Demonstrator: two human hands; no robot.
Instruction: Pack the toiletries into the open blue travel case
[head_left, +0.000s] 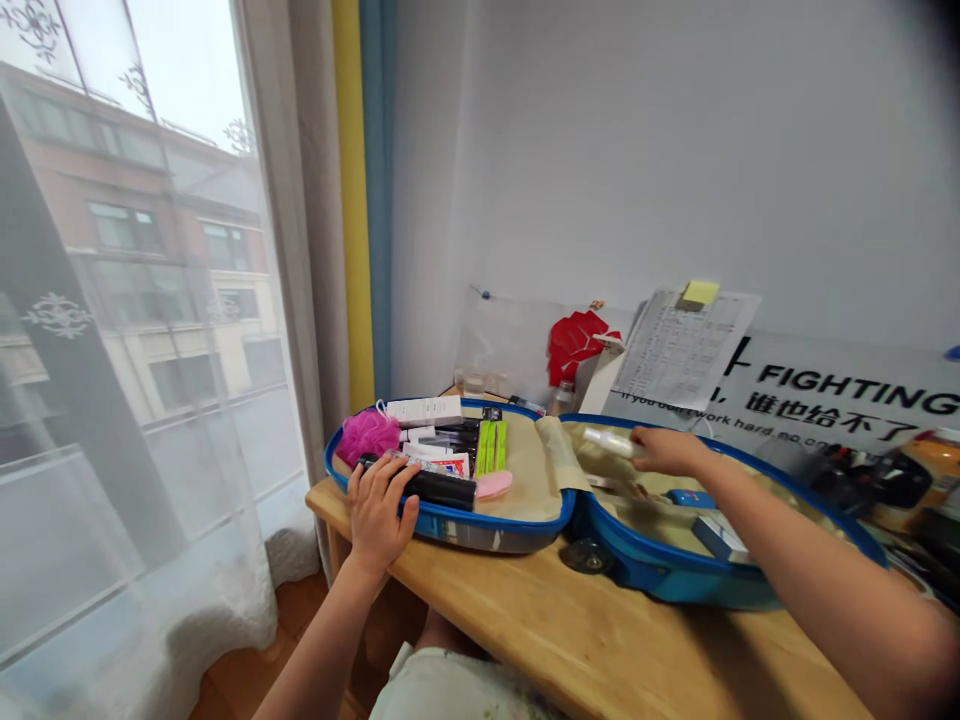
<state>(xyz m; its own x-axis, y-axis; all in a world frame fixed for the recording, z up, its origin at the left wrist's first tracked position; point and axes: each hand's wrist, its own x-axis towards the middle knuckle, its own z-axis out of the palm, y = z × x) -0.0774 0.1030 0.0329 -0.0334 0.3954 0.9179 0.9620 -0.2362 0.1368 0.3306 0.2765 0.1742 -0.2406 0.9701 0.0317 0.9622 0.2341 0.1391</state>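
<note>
A small blue suitcase (491, 532) lies unfolded, both halves facing up. My left hand (381, 507) rests at the left half's front rim, fingers spread over one end of a black cylindrical container (444, 489). Around it are a purple bath puff (370, 436), a white box (424, 410), bright green packs (491, 447), a pink oval item (493, 485) and several tubes. Over the right half, my right hand (666, 450) is closed round one end of a slim white tube (606, 441). Below it lie a blue item (690, 498) and a small box (721, 540).
The suitcase stands on a wooden table (525, 610), with a black wheel (587, 555) at its front. Behind are red paper pieces (577, 343), clipped sheets (682, 345) and a lettered banner (847, 400). Bottles and dark items crowd the right. Curtains (300, 250) hang left.
</note>
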